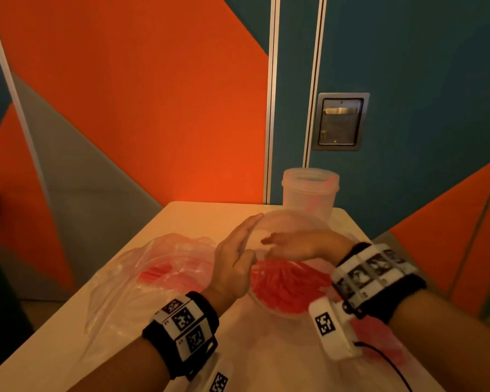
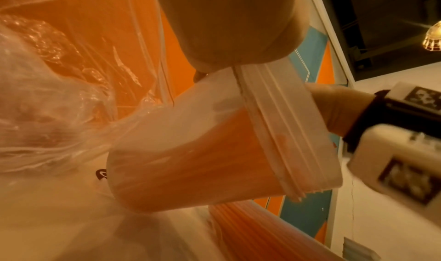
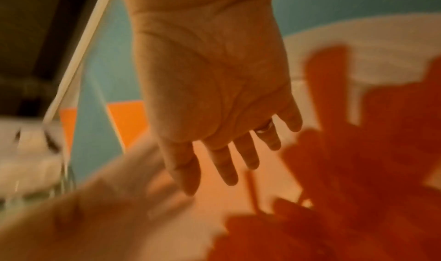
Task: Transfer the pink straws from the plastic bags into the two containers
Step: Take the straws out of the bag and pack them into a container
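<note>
A translucent container [image 1: 290, 222] leans on the table [image 1: 210, 213] with its mouth toward me, packed with pink straws [image 1: 286, 284]. My left hand [image 1: 248, 239] lies flat against its left wall, fingers straight. My right hand [image 1: 280, 244] reaches across the mouth, palm down and fingers extended over the straw ends, gripping nothing. The left wrist view shows the tilted container [image 2: 190, 170] under my left palm [image 2: 226, 29]. In the right wrist view my right hand [image 3: 226, 161] is spread beside blurred straws [image 3: 358, 170]. A second container [image 1: 309, 190] stands upright behind.
A crumpled clear plastic bag [image 1: 153, 267] holding some pink straws lies left of the tilted container. Another bag with straws [image 1: 379, 335] lies under my right wrist near the table's right edge. The wall stands close behind the table.
</note>
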{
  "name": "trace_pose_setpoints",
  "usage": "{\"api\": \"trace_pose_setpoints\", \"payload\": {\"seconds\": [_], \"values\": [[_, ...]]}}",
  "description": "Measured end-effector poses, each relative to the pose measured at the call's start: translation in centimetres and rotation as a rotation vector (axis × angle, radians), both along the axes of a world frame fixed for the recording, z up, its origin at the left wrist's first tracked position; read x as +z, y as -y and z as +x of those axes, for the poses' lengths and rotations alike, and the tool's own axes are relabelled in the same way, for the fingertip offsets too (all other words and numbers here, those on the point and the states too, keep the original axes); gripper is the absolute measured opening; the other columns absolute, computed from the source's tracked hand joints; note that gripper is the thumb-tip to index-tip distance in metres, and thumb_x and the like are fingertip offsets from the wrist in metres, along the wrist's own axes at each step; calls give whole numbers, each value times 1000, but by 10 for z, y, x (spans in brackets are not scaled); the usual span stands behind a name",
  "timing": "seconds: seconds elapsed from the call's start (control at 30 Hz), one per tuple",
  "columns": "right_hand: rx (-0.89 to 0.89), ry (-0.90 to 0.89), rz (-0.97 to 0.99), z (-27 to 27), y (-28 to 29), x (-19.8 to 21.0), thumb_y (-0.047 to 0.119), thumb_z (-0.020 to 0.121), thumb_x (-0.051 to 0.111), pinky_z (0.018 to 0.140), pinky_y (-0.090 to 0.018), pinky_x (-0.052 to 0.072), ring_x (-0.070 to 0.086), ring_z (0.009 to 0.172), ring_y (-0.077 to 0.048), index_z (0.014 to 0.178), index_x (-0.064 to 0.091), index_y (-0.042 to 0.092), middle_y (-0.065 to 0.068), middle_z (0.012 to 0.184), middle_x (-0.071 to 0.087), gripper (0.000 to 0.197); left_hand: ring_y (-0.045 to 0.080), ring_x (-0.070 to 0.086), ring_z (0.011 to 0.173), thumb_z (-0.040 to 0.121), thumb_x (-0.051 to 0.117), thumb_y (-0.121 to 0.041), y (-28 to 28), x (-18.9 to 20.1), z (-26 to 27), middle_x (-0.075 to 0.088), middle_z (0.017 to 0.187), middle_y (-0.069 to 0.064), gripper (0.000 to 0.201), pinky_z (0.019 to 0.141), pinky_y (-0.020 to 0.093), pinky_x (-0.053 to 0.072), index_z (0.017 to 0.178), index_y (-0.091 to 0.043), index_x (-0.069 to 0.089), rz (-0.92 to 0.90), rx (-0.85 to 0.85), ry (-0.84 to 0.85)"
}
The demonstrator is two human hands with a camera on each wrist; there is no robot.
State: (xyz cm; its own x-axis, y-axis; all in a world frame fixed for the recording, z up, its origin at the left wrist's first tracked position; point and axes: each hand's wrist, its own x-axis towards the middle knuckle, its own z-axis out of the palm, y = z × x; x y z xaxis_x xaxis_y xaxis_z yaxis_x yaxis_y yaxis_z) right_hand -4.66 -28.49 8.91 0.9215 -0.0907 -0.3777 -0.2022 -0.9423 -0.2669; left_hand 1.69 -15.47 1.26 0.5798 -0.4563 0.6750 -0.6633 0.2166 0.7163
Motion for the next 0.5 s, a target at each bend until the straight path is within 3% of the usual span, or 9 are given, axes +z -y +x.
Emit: {"api": "trace_pose_setpoints", "payload": {"seconds": [0.07,0.2,0.3,0.37,0.5], "values": [[-10,-201,10,4,-9,-16,34,98,37,111,-41,31,43,125,-24,139,36,12,-8,137,44,46,12,48,127,67,40,-27,1,-1,-1,54,134,-3,60,105,46,40,123,-44,47,1,-2,-4],[-69,-12,-29,0,-8,-15,39,100,28,115,-37,22,28,139,-25,147,24,15,-10,153,28,52,12,47,128,68,41,-28,-1,0,-2,54,135,-2,59,106,47,39,124,-44,47,2,1,-23],[-64,-107,-197,-4,-9,-12,24,101,33,97,-31,36,47,123,-28,134,44,6,-14,137,47,40,12,48,126,65,41,-27,-1,2,-3,54,135,-4,62,105,46,40,123,-46,47,29,8,-14],[-43,-20,-268,-5,-11,-11,17,96,41,84,-29,43,55,108,-27,129,52,8,-12,128,55,36,20,51,123,66,41,-25,0,2,-4,54,135,-3,64,102,50,42,123,-53,46,42,12,10],[-114,214,-117,-3,-6,-7,7,87,56,67,-23,48,59,90,-19,117,64,14,-7,115,64,32,34,55,113,67,41,-25,2,2,-4,57,132,1,64,94,53,45,120,-60,46,33,36,2]]}}
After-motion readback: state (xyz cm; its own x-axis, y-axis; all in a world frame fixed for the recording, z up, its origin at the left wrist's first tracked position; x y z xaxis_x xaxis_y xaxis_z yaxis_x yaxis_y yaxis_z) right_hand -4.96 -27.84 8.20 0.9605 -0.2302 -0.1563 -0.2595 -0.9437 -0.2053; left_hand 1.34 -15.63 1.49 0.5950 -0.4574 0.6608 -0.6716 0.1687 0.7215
